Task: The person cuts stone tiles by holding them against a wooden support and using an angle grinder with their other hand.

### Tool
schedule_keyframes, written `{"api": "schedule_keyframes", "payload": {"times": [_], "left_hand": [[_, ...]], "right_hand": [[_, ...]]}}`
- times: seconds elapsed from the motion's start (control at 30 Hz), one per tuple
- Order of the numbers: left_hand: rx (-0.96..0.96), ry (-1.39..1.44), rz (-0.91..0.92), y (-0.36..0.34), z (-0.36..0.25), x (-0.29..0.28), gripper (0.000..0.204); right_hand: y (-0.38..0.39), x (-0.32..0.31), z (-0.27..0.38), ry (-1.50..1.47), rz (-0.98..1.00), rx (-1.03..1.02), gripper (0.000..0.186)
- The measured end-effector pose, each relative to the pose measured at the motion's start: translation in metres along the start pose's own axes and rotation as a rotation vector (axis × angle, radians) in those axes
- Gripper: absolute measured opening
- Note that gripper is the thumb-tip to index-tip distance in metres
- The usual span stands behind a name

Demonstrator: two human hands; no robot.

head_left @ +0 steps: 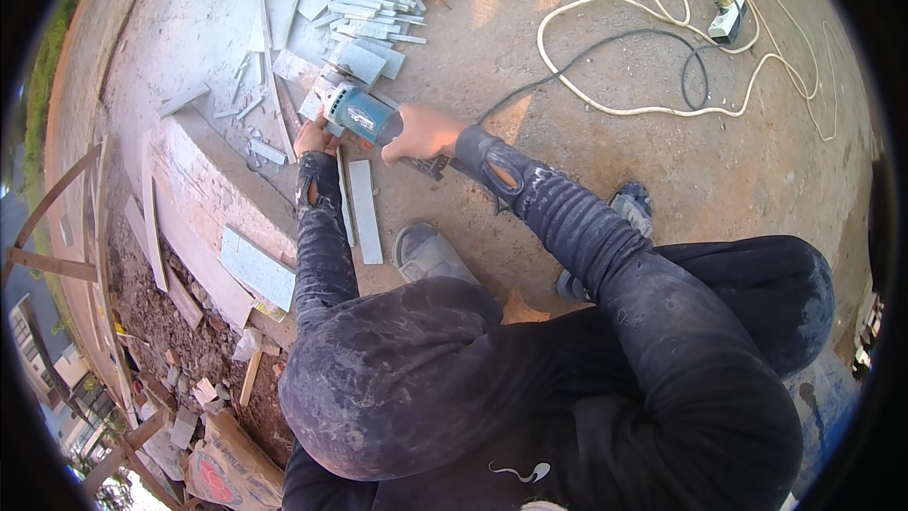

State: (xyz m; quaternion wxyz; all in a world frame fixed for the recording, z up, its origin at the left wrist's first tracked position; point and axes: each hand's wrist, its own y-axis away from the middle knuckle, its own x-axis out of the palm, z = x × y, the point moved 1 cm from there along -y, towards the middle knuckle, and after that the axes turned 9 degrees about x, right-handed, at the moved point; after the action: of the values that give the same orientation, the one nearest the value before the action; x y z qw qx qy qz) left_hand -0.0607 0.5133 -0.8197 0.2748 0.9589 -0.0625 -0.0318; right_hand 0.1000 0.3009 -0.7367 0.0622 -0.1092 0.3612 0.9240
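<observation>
Dust-smeared black trousers (369, 369) fill the space closest to my view, bent at the knees above a scuffed grey shoe (430, 255). Beyond them, ahead and left of centre, I find the teal cylindrical angle grinder with a pale metal head (364, 114), held low over the grey-brown concrete ground (757, 199). The right hand (423, 134) is closed round the rear of its body. The left hand (315, 137) is curled beside the head, but I cannot tell how far its fingers close or whether they grip the tool or a pale piece underneath. Pale blue-grey rectangular slabs (359, 61) lie just beyond the head, with a heap of narrow pale blue-grey strips (364, 14) behind. I judge this to be a cutting or trimming step; contact between disc and slab is too hidden to confirm. To do it well, I would set the left fingers well clear of the disc, brace the slab flat, feed lightly along a straight line, and leave the thin black cable (567, 66) trailing off to the right.
</observation>
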Motion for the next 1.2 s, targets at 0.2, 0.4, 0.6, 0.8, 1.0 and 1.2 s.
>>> {"api": "schedule_keyframes", "payload": {"times": [0.2,0.4,0.6,0.8,1.0,1.2], "left_hand": [[-0.011,-0.005,-0.053,0.015,-0.006,0.010,0.031],[-0.005,-0.020,0.035,0.005,-0.004,0.003,0.025],[-0.004,-0.016,0.033,0.002,-0.001,0.003,0.037],[0.012,0.034,0.021,-0.014,0.006,-0.004,0.061],[0.015,0.046,0.090,-0.016,0.007,-0.005,0.068],[0.011,0.027,0.055,-0.015,0.006,-0.004,0.063]], "right_hand": [[0.003,-0.001,-0.002,-0.009,0.006,0.002,0.067],[0.005,-0.001,-0.004,-0.011,0.009,-0.004,0.067],[0.006,0.000,-0.007,0.008,0.000,0.000,0.068],[0.007,0.003,-0.011,0.001,-0.026,-0.032,0.067],[0.004,0.006,-0.020,-0.028,-0.047,-0.080,0.067],[-0.002,0.015,-0.032,-0.105,-0.087,-0.175,0.076]]}}
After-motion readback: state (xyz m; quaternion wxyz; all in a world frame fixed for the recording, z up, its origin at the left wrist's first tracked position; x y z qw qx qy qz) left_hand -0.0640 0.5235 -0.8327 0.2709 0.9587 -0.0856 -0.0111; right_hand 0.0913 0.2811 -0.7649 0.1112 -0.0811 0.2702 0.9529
